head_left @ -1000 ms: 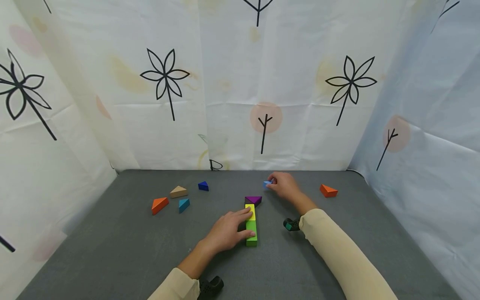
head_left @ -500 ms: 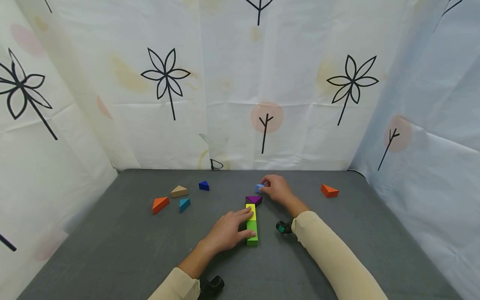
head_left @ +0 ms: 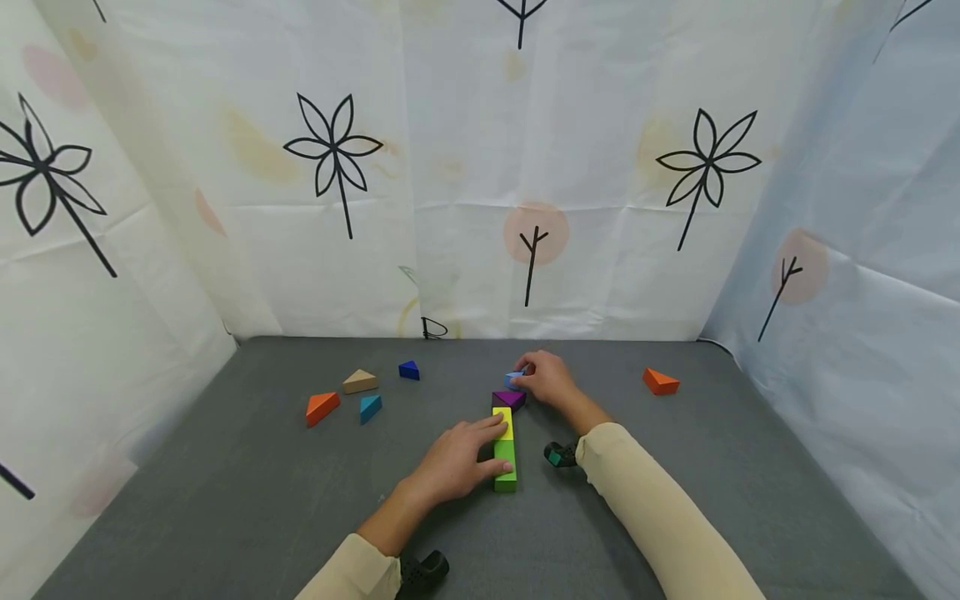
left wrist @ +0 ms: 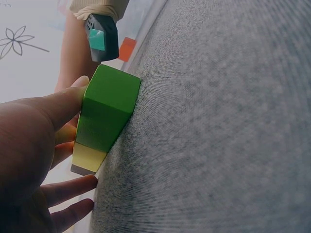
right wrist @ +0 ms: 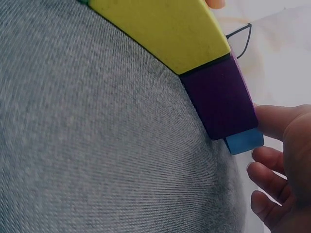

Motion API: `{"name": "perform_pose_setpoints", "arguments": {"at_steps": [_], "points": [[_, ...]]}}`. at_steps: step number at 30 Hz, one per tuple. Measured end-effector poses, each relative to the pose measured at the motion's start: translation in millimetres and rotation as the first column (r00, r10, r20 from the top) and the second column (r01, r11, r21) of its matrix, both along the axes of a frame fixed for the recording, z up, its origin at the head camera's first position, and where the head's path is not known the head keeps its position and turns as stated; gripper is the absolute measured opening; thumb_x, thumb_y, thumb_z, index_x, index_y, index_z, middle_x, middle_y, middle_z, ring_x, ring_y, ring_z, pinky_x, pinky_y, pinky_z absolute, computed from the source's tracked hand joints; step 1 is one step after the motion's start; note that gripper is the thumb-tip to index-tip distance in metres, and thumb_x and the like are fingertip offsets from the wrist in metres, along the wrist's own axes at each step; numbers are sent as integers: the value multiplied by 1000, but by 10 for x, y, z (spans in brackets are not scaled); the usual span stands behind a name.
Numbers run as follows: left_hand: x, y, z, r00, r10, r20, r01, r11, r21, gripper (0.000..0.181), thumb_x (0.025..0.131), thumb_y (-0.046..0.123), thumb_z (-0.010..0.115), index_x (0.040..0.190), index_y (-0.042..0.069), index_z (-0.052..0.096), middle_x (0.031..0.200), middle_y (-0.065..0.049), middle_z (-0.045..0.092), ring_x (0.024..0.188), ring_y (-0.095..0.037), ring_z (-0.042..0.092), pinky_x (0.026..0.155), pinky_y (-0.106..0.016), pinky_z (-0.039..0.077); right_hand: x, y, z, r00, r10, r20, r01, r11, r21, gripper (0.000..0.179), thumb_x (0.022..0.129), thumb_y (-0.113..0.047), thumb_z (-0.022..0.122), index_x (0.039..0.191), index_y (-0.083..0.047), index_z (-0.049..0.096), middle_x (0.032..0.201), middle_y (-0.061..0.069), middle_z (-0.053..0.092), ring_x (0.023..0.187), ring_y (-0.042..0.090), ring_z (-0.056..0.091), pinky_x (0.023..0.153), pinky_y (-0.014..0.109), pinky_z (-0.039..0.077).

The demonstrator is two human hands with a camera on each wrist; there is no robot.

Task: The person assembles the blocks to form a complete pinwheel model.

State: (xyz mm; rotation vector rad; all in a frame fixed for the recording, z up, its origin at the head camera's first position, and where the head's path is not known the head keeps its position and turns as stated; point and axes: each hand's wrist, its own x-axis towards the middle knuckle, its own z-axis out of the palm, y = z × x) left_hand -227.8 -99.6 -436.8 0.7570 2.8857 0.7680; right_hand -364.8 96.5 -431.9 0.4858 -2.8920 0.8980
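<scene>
My left hand [head_left: 453, 462] rests on a row of blocks in the head view, thumb on the green block [head_left: 505, 467] and a fingertip on the yellow block [head_left: 505, 423]. In the left wrist view its other fingers [left wrist: 73, 189] extend loosely beside the row. A purple triangular block [head_left: 510, 400] lies at the row's far end. My right hand [head_left: 551, 379] pinches a light blue block [head_left: 513, 380] between thumb and fingers, just beyond the purple one. The right wrist view has this light blue block [right wrist: 244, 141] right against the purple block [right wrist: 221, 99], partly hidden behind it.
Left on the grey table [head_left: 300, 517] lie an orange triangle block [head_left: 322, 408], a tan one [head_left: 361, 382], a teal one [head_left: 370, 408] and a dark blue one [head_left: 408, 370]. Another orange block [head_left: 661, 381] lies to the right. Printed cloth [head_left: 465, 167] walls the back and sides.
My right hand has carried the light blue block leftward and slightly nearer, up to the purple block's far side. My left hand has stayed on the green and yellow blocks.
</scene>
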Motion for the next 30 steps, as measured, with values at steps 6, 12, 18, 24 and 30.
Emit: {"name": "perform_pose_setpoints", "arguments": {"at_steps": [6,12,18,24,30], "points": [[-8,-1,2,1000,-1,6,1,1000,2,64,91,51,62,145,19,49,152,5,39,132,-29,44,103,-55,34,14,20,-8,1000,-6,13,7,996,-83,18,90,-25,72,101,-10,71,94,6,63,85,23,57,71,38,49],[-24,4,-9,1000,3,11,-3,1000,-9,64,91,52,62,145,20,49,152,6,40,132,-28,44,104,-54,35,0,101,-83,999,-40,22,44,976,-215,19,94,-22,67,103,-5,71,99,8,68,91,26,61,78,42,50],[-28,4,-10,1000,8,14,-7,1000,-14,64,91,53,62,145,21,49,152,7,39,131,-28,44,104,-53,35,5,113,-110,999,-36,29,42,968,-246,20,92,-20,69,103,-4,71,102,10,69,96,28,62,83,44,50],[-13,1,-7,1000,3,5,-3,1000,-11,64,91,51,62,145,20,49,152,5,39,131,-29,44,103,-54,35,11,79,-119,998,-30,54,43,965,-258,20,92,-20,70,105,-4,71,103,10,69,98,28,62,84,43,49],[-7,-4,-2,1000,4,11,-4,1000,-5,64,91,51,62,145,20,49,152,5,39,132,-30,44,104,-54,34,32,64,-121,997,-22,70,40,963,-267,20,92,-20,70,105,-5,71,102,9,69,96,27,62,81,43,50]]}}
